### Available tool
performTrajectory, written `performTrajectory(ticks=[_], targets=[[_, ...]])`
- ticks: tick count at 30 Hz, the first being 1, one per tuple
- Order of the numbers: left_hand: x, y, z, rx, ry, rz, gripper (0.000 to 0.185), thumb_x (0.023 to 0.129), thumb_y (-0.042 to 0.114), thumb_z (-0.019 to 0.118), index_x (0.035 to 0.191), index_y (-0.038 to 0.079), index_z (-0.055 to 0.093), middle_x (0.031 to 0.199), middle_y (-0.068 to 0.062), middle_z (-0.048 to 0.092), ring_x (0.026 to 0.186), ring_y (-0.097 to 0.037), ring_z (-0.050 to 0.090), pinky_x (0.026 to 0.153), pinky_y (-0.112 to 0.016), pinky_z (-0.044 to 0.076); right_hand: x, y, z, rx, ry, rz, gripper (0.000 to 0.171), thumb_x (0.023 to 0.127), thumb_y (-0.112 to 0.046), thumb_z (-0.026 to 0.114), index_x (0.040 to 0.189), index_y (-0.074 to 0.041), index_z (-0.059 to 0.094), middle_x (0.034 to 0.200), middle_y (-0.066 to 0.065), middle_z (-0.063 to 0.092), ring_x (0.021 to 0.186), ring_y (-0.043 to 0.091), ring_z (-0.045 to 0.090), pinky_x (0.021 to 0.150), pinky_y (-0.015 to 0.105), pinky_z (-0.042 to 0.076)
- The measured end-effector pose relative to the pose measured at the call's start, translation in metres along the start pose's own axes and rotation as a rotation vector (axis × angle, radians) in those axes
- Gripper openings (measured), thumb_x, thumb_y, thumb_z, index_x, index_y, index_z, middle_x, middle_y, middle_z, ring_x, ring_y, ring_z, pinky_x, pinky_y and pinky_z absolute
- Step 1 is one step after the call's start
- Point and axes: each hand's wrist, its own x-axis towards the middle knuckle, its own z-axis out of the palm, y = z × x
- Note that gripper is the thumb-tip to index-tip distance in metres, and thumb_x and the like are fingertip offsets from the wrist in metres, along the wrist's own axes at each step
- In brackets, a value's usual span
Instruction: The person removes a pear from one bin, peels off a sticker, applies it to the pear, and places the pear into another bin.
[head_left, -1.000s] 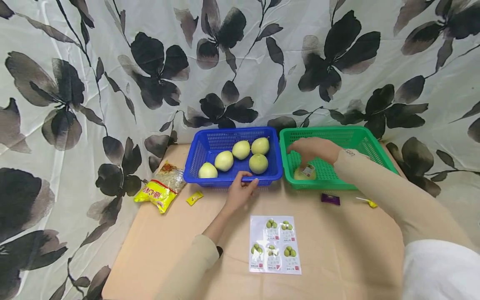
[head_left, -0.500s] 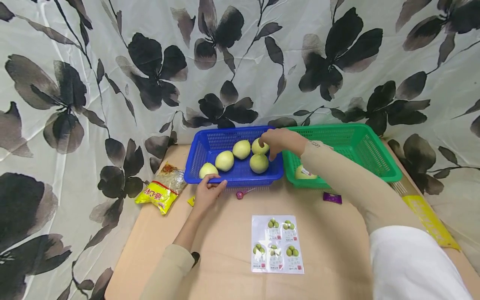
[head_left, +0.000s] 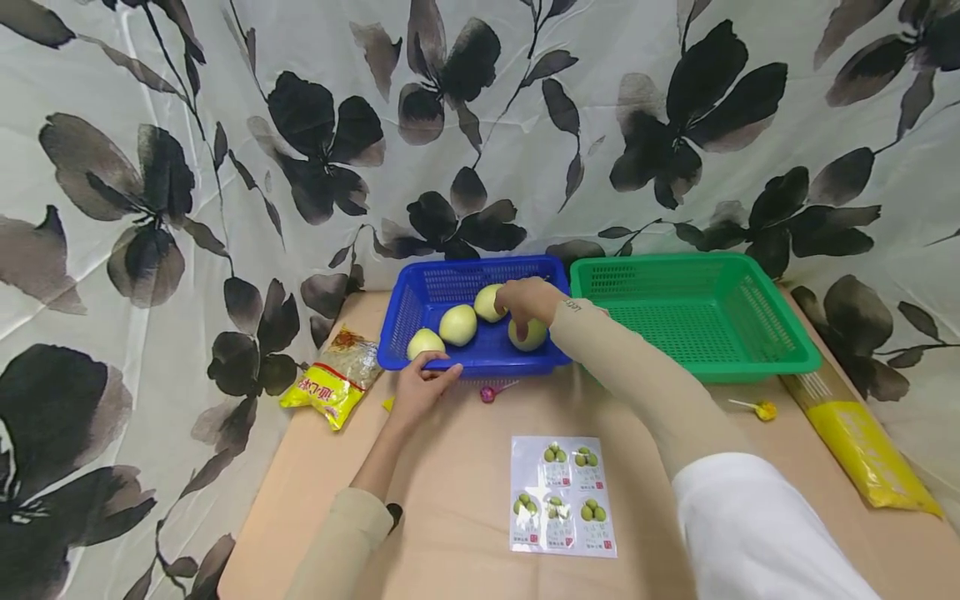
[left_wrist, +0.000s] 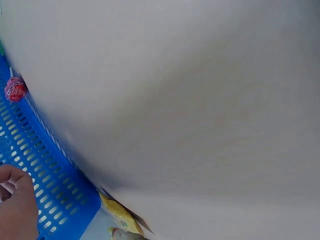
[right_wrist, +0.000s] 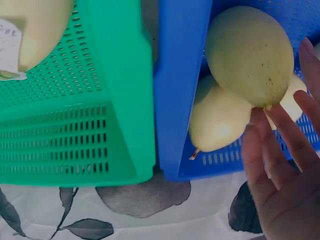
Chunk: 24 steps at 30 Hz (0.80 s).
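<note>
Currently | pear (right_wrist: 249,55) in blue basket (head_left: 510,367) | just beside right hand (head_left: 531,300) (contact unclear)

Head view bright, soft shadows on table (head_left: 457,508); left wrist view greyish, soft.

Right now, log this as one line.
left hand: at blue basket rim | right hand: at pears inside | green basket: labelled pear visible

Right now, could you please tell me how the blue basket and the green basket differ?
The blue basket stands on the left, the green basket on the right. Several pale fruits lie in the blue basket; only one labelled fruit shows in the green basket. Both the left hand and right hand are at the blue basket, neither at the green basket. Both have perforated walls.
</note>
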Motion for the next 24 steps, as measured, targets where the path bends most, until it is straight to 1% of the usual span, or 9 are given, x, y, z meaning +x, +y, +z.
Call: performTrajectory(ticks=[2, 4, 8, 11, 13, 15, 19, 22, 24], targets=[[0.0, 0.0, 0.0, -0.002, -0.005, -0.014, 0.041, 0.09, 0.026, 0.084, 0.12, 0.003, 0.067, 0.073, 0.007, 0.069, 0.065, -0.005, 0.061, 0.059, -0.021, 0.049, 0.005, -0.002, 0.005, -0.027, -0.004, 0.007, 0.065, 0.081, -0.022, 0.091, 0.14, -0.015, 0.064, 0.142, 0.008, 0.063, 0.128, 0.029, 0.06, 0.113, 0.053, 0.046], [0.0, -0.001, -0.001, -0.003, -0.011, -0.024, 0.041, 0.09, 0.026, 0.084, 0.12, 0.004, 0.067, 0.074, 0.006, 0.07, 0.065, -0.006, 0.062, 0.059, -0.021, 0.048, 0.01, -0.005, 0.009, -0.085, -0.009, 0.005, 0.057, 0.081, -0.023, 0.092, 0.132, -0.016, 0.068, 0.134, 0.006, 0.068, 0.12, 0.027, 0.063, 0.108, 0.05, 0.049], [0.002, 0.0, -0.001, -0.011, -0.008, -0.021, 0.037, 0.09, 0.026, 0.084, 0.118, 0.007, 0.068, 0.075, 0.004, 0.073, 0.071, -0.019, 0.069, 0.057, -0.022, 0.049, 0.012, -0.01, 0.012, -0.215, 0.012, -0.006, 0.042, 0.077, -0.024, 0.094, 0.112, -0.018, 0.074, 0.12, 0.006, 0.071, 0.101, 0.023, 0.062, 0.094, 0.044, 0.055], [0.003, 0.001, -0.001, -0.01, -0.004, -0.015, 0.037, 0.089, 0.026, 0.085, 0.117, 0.009, 0.068, 0.076, 0.003, 0.074, 0.075, -0.027, 0.072, 0.057, -0.022, 0.049, 0.011, -0.013, 0.013, -0.275, 0.028, 0.009, 0.038, 0.074, -0.023, 0.096, 0.104, -0.019, 0.073, 0.117, 0.007, 0.07, 0.096, 0.021, 0.06, 0.089, 0.041, 0.056], [0.004, 0.002, -0.002, -0.008, -0.005, -0.014, 0.037, 0.089, 0.027, 0.085, 0.117, 0.009, 0.068, 0.077, 0.001, 0.074, 0.077, -0.029, 0.072, 0.058, -0.022, 0.049, 0.011, -0.013, 0.013, -0.291, 0.026, 0.019, 0.039, 0.073, -0.022, 0.097, 0.104, -0.019, 0.073, 0.117, 0.007, 0.07, 0.096, 0.02, 0.06, 0.088, 0.04, 0.056], [0.004, 0.002, -0.002, -0.008, -0.01, -0.009, 0.037, 0.089, 0.027, 0.085, 0.117, 0.009, 0.069, 0.077, 0.0, 0.074, 0.076, -0.03, 0.071, 0.058, -0.022, 0.05, 0.01, -0.013, 0.013, -0.282, 0.021, 0.026, 0.043, 0.073, -0.021, 0.097, 0.109, -0.018, 0.073, 0.121, 0.008, 0.07, 0.098, 0.021, 0.061, 0.09, 0.041, 0.057], [0.005, 0.001, -0.003, -0.006, -0.012, 0.001, 0.038, 0.089, 0.029, 0.085, 0.117, 0.009, 0.069, 0.077, 0.0, 0.074, 0.078, -0.03, 0.071, 0.06, -0.023, 0.051, 0.009, -0.014, 0.012, -0.244, 0.029, 0.033, 0.056, 0.071, -0.019, 0.098, 0.12, -0.013, 0.071, 0.128, 0.012, 0.069, 0.105, 0.024, 0.065, 0.095, 0.043, 0.057], [0.005, 0.0, -0.004, -0.005, -0.015, -0.004, 0.038, 0.089, 0.031, 0.085, 0.116, 0.011, 0.069, 0.076, 0.003, 0.073, 0.077, -0.026, 0.07, 0.061, -0.023, 0.051, 0.01, -0.013, 0.013, -0.22, 0.029, 0.032, 0.063, 0.07, -0.018, 0.098, 0.126, -0.011, 0.069, 0.133, 0.015, 0.068, 0.11, 0.027, 0.066, 0.097, 0.045, 0.056], [0.005, 0.0, -0.005, -0.002, -0.017, -0.01, 0.038, 0.089, 0.032, 0.085, 0.117, 0.011, 0.069, 0.075, 0.004, 0.072, 0.074, -0.022, 0.069, 0.061, -0.023, 0.05, 0.011, -0.013, 0.014, -0.204, 0.021, 0.028, 0.063, 0.071, -0.018, 0.098, 0.127, -0.01, 0.069, 0.135, 0.016, 0.067, 0.113, 0.028, 0.066, 0.098, 0.045, 0.056]])
